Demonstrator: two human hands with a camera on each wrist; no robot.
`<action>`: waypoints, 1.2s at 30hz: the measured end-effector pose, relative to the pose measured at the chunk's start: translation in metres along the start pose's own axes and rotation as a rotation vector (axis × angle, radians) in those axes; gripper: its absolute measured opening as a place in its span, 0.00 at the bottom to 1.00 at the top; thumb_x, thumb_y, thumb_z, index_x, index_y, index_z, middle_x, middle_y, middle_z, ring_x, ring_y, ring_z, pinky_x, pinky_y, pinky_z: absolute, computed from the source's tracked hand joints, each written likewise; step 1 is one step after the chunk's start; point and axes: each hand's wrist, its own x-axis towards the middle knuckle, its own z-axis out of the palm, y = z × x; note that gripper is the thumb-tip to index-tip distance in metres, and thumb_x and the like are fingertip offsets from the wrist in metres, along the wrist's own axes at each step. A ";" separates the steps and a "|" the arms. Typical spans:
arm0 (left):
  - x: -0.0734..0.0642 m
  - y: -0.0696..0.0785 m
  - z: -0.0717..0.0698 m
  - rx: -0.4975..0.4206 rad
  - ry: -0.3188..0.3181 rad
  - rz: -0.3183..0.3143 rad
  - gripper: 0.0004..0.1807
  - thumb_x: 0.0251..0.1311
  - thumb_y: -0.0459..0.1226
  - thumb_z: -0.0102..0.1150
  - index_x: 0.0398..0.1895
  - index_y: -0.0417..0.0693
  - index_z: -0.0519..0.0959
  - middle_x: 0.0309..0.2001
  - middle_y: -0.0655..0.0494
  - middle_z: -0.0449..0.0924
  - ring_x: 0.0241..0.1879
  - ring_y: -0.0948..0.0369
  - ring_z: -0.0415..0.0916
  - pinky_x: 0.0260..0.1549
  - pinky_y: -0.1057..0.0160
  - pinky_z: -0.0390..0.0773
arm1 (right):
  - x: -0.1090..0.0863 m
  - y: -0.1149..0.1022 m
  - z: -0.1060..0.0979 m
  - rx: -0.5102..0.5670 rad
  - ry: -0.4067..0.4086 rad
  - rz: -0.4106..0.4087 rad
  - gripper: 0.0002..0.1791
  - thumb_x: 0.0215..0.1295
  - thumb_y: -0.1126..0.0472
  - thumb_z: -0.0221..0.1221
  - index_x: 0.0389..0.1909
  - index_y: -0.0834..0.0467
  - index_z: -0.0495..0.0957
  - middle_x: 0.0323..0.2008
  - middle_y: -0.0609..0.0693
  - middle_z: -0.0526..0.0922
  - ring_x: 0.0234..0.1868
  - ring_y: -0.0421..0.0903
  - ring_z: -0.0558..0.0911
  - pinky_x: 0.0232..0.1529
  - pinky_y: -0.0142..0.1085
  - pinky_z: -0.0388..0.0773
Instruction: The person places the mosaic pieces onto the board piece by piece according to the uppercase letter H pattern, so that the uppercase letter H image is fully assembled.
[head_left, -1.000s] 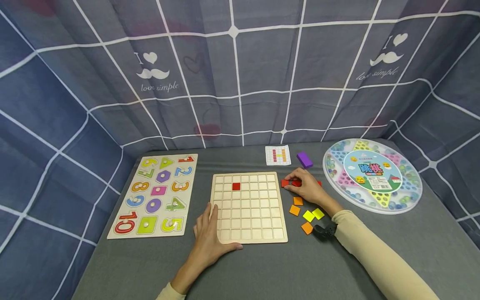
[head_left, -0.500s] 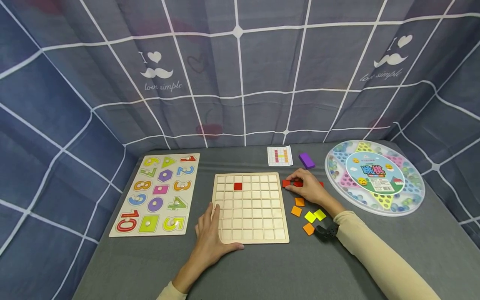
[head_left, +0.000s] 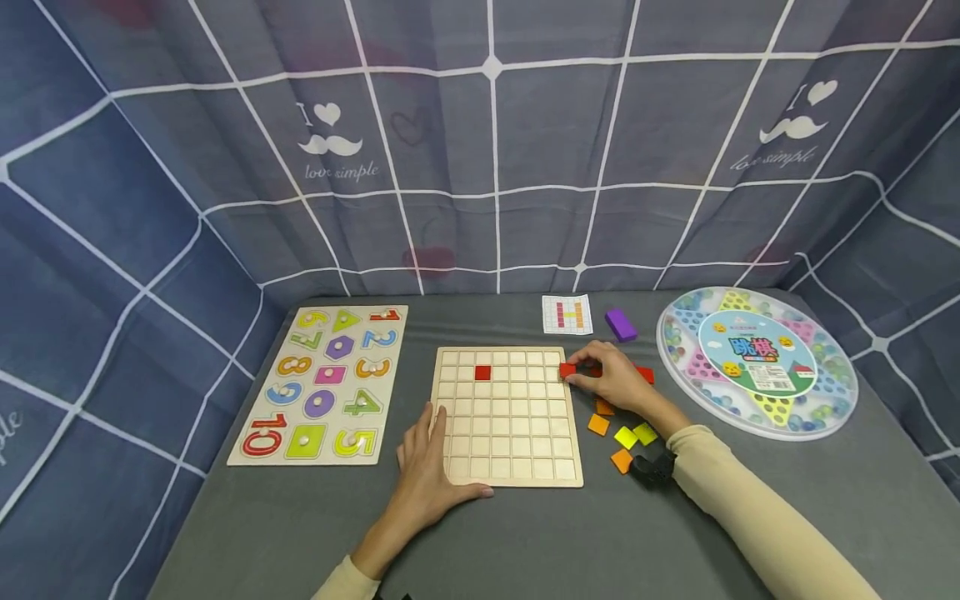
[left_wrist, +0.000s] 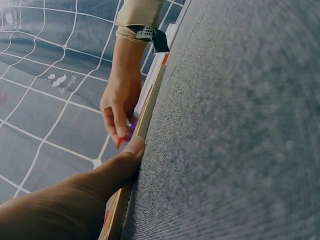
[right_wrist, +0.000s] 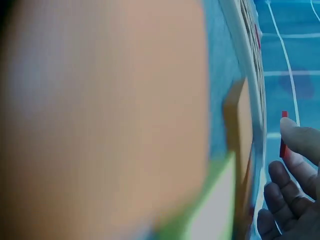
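My left hand (head_left: 429, 471) rests at the near left corner of the pale wooden grid board (head_left: 517, 425), fingers fairly straight along its left side and thumb on the near edge. In the left wrist view that thumb (left_wrist: 122, 165) touches the board's edge. One red square tile (head_left: 483, 372) sits in a cell of the second row. At the board's upper right edge, my right hand (head_left: 618, 383) pinches another red square tile (head_left: 567, 370) between thumb and forefinger. The right wrist view shows this held tile (right_wrist: 284, 145) edge-on. More red tiles (head_left: 645, 374) lie partly hidden under the right hand.
Orange tiles (head_left: 598, 424) and yellow tiles (head_left: 625, 437) lie right of the board. Behind are a pattern card (head_left: 567, 316) and a purple block (head_left: 620, 326). A number puzzle board (head_left: 318, 383) stands left, a round Chinese checkers set (head_left: 757, 362) right. A curtain closes the back.
The right hand has lifted the red tile slightly and brought it left to the board's edge. The left hand keeps its place on the board. The head view has shifted slightly.
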 end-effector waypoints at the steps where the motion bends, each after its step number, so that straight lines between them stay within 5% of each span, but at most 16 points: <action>1: 0.000 0.000 -0.001 0.000 0.000 -0.003 0.75 0.20 0.61 0.82 0.74 0.36 0.56 0.75 0.36 0.49 0.66 0.41 0.54 0.53 0.46 0.55 | 0.001 -0.004 0.002 0.006 -0.009 -0.004 0.15 0.58 0.55 0.70 0.44 0.54 0.82 0.41 0.48 0.81 0.43 0.46 0.73 0.45 0.40 0.72; 10: -0.001 -0.003 0.000 0.027 0.013 0.000 0.74 0.19 0.62 0.82 0.74 0.36 0.57 0.74 0.36 0.51 0.63 0.43 0.57 0.50 0.48 0.57 | 0.020 -0.057 0.035 0.056 -0.045 -0.089 0.12 0.56 0.58 0.71 0.40 0.52 0.83 0.39 0.50 0.81 0.44 0.50 0.75 0.49 0.45 0.68; 18: -0.001 -0.003 0.001 0.022 0.020 0.017 0.73 0.20 0.61 0.82 0.73 0.35 0.58 0.74 0.35 0.52 0.63 0.43 0.57 0.48 0.49 0.57 | 0.035 -0.092 0.068 -0.040 -0.066 -0.209 0.11 0.53 0.57 0.72 0.37 0.53 0.84 0.38 0.47 0.82 0.44 0.48 0.77 0.48 0.46 0.69; 25: -0.001 -0.001 0.000 0.001 -0.002 -0.002 0.74 0.20 0.61 0.82 0.74 0.36 0.57 0.75 0.37 0.50 0.65 0.44 0.56 0.52 0.48 0.57 | 0.041 -0.092 0.085 -0.152 -0.062 -0.139 0.13 0.51 0.53 0.74 0.36 0.52 0.85 0.38 0.44 0.81 0.44 0.45 0.75 0.46 0.44 0.67; 36: -0.001 -0.002 -0.001 0.001 -0.002 0.000 0.74 0.20 0.61 0.82 0.74 0.36 0.56 0.75 0.37 0.49 0.64 0.44 0.56 0.51 0.49 0.56 | 0.046 -0.086 0.092 -0.153 -0.033 -0.120 0.13 0.50 0.52 0.74 0.35 0.51 0.85 0.37 0.45 0.82 0.41 0.45 0.75 0.45 0.44 0.64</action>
